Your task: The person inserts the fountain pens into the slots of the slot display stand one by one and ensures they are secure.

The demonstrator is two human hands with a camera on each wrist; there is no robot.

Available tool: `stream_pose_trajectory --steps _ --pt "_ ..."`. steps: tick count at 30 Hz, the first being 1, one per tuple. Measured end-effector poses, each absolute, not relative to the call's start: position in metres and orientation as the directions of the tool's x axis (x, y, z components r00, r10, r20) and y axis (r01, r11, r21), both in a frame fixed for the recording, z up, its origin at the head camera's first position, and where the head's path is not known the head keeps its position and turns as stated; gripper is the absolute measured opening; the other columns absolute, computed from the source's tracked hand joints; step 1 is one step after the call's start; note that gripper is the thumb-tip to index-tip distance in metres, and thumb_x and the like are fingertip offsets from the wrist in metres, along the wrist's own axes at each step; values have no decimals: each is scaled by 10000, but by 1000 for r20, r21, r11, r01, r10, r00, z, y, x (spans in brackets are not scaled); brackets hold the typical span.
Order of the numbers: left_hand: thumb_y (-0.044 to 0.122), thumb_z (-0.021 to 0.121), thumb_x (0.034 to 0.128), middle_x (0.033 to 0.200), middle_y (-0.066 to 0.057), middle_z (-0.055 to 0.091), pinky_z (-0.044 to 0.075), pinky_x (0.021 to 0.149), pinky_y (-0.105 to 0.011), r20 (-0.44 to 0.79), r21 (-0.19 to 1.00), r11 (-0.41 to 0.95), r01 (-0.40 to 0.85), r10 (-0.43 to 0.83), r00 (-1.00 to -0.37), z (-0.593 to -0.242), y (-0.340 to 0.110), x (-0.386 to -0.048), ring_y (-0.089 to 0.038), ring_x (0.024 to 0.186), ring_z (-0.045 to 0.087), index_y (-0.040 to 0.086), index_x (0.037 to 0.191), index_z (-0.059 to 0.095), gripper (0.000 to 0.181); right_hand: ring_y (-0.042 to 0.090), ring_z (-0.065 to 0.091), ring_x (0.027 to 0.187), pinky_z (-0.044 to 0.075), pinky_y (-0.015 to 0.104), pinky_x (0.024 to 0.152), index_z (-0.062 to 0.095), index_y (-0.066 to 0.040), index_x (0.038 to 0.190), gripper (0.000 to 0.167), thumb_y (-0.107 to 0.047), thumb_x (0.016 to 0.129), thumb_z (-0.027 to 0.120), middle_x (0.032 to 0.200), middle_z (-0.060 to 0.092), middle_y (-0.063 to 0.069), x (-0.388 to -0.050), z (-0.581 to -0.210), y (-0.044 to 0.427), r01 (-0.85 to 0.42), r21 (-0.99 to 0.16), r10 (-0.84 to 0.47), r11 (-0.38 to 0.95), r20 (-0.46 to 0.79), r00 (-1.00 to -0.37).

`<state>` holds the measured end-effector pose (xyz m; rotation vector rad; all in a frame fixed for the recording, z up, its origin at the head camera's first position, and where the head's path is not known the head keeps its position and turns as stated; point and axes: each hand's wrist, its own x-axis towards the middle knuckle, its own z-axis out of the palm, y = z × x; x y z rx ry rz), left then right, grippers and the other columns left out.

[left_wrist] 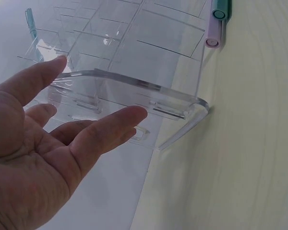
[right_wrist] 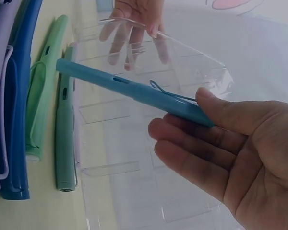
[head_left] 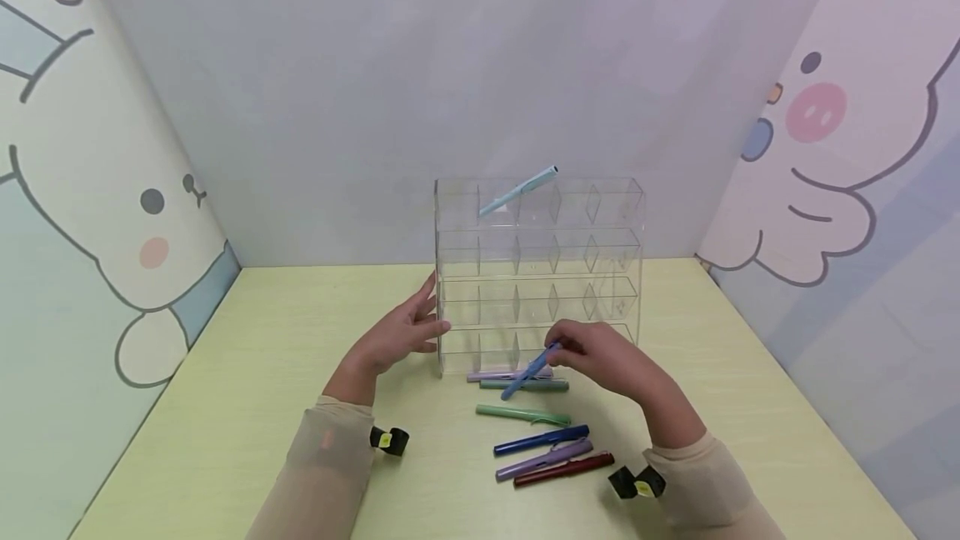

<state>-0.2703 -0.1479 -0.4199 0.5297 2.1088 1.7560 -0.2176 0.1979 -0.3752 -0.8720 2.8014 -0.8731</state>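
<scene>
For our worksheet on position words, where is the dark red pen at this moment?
In the head view, the dark red pen lies on the table, right of centre, just nearer the viewer than a purple pen.

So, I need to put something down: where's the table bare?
The pale yellow tabletop is bare left of the beige left sleeve, and between the clear plastic rack and the cartoon-printed right wall. Crowded: before the rack, among slim coloured pens.

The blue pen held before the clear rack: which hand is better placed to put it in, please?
Probably the right hand: it pinches the blue pen in front of the clear rack. The left hand holds no pen and is at the rack's left side, perhaps better for steadying it.
</scene>
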Motion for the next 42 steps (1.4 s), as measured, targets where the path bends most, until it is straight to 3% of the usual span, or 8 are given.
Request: stream_pose_trajectory --steps 11,16,26,35,42 --pt "335 668 943 1640 -151 125 499 994 -485 -34 984 167 55 485 -874 -420 -148 -270 -322 1355 467 555 1505 31 877 109 682 829 573 308 743 636 -257 1096 181 -363 950 642 910 709 -77 -218 -364 214 -458 -702 -535 545 130 -835" --pt "337 669 942 1641 -149 118 495 999 -488 -37 984 170 52 482 -875 -419 -148 -270 -323 1354 468 549 1508 32 878 217 703 883 580 302 779 639 -164 1163 250 -301 954 649 984 706 41 -218 -359 224 -436 -767 -526 471 152 -837" --pt "312 659 952 1642 -142 117 493 1001 -488 -38 984 169 50 484 -874 -418 -148 -269 -320 1356 467 550 1507 28 873 332 709 959 586 332 836 582 -25 1245 306 -172 979 614 1113 663 145 -221 -354 236 -386 -874 -458 295 226 -860" --pt "331 669 943 1644 -144 108 493 1002 -488 -41 985 165 46 489 -872 -419 -147 -270 -320 1359 463 558 1503 31 879 196 715 980 575 393 827 555 25 1277 291 -53 997 551 1141 666 104 -224 -353 241 -478 -875 -289 76 439 -851" --pt "317 665 948 1644 -110 123 493 1003 -482 -51 983 177 39 477 -877 -419 -148 -269 -314 1354 471 557 1503 31 876 189 702 1009 555 388 854 534 76 1297 312 21 990 518 1130 673 113 -227 -352 243 -525 -847 -169 -90 532 -830"
